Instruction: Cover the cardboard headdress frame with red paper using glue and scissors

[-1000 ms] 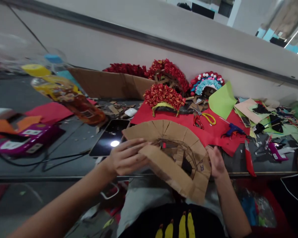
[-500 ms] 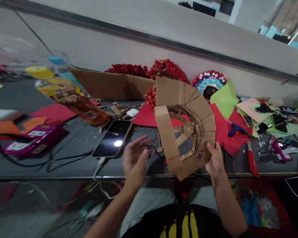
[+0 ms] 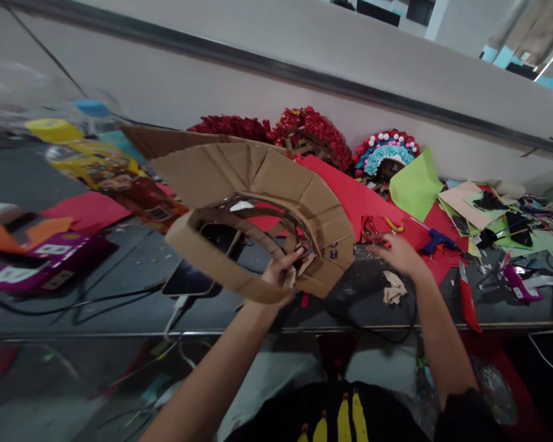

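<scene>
A curved cardboard frame [image 3: 304,184], shaped like a crown with a fan of creased segments and a band, is held up over the table. My left hand [image 3: 282,276] is closed on its inner strips at the lower side. Apart from the frame, my right hand [image 3: 400,253] reaches over the table with fingers stretched out. Just beyond those fingers lies a small tool with red and yellow handles [image 3: 378,229]; whether they touch it I cannot tell. A crumpled beige scrap [image 3: 394,287] lies below my right hand.
To the right are a blue glue gun [image 3: 437,240], a red-handled knife [image 3: 467,298] and paper scraps. On the left stand a drink bottle [image 3: 105,169], a phone [image 3: 188,276] with a cable and a purple box [image 3: 50,261]. Decorated headdresses [image 3: 389,153] lean at the back.
The cardboard frame has passed from my right hand to my left, moving left and tilting flatter. My right hand has let go and moved toward the red-and-yellow-handled tool.
</scene>
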